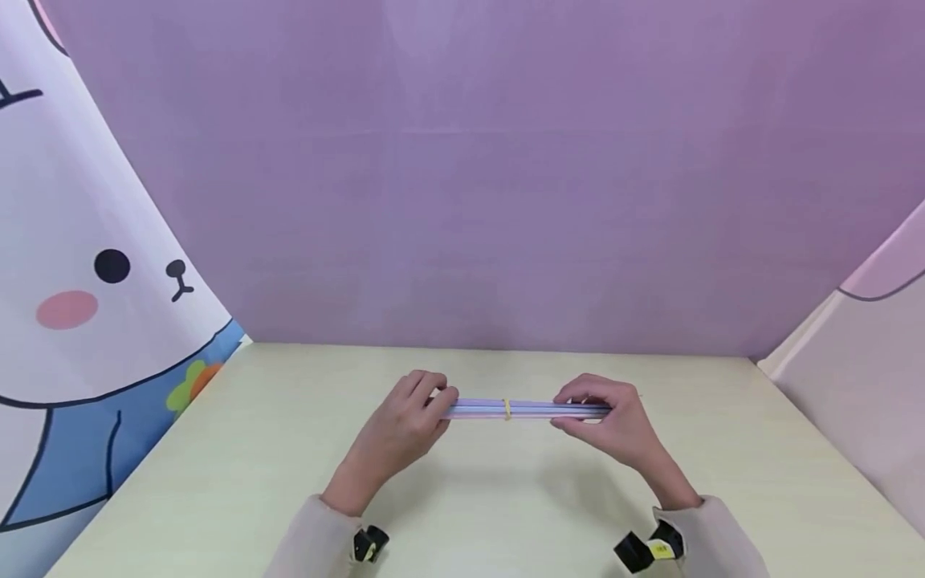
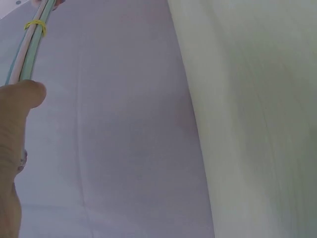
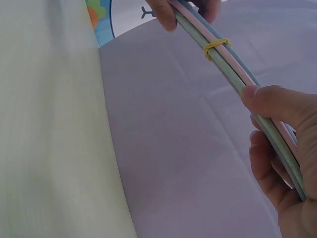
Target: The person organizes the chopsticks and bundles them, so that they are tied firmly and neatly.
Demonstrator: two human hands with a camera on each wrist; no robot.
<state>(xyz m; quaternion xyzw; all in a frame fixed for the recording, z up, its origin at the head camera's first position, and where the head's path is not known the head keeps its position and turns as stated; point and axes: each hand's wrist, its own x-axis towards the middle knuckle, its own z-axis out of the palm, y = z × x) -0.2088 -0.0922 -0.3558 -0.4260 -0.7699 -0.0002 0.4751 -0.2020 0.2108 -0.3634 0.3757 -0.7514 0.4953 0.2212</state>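
A bundle of long, thin pastel sticks (image 1: pixel 477 409) is held level above the table, one end in each hand. Pale green, pink and blue sticks (image 3: pixel 233 72) lie side by side in the right wrist view. Around the middle of the bundle wraps a yellow rubber band (image 1: pixel 507 409). My left hand (image 1: pixel 408 417) grips the left end, its thumb (image 2: pixel 30 93) lying against the sticks in the left wrist view. At the other end my right hand (image 1: pixel 610 417) pinches the bundle between thumb and curled fingers. Both outer ends are partly hidden by the hands.
Below the hands spreads a pale wood-look table (image 1: pixel 462 514), with their shadows on it. A purple cloth backdrop (image 1: pixel 491 201) rises behind its far edge. A cartoon-printed cloth (image 1: pixel 87 185) hangs at the left, and a pale cloth (image 1: pixel 860 377) at the right.
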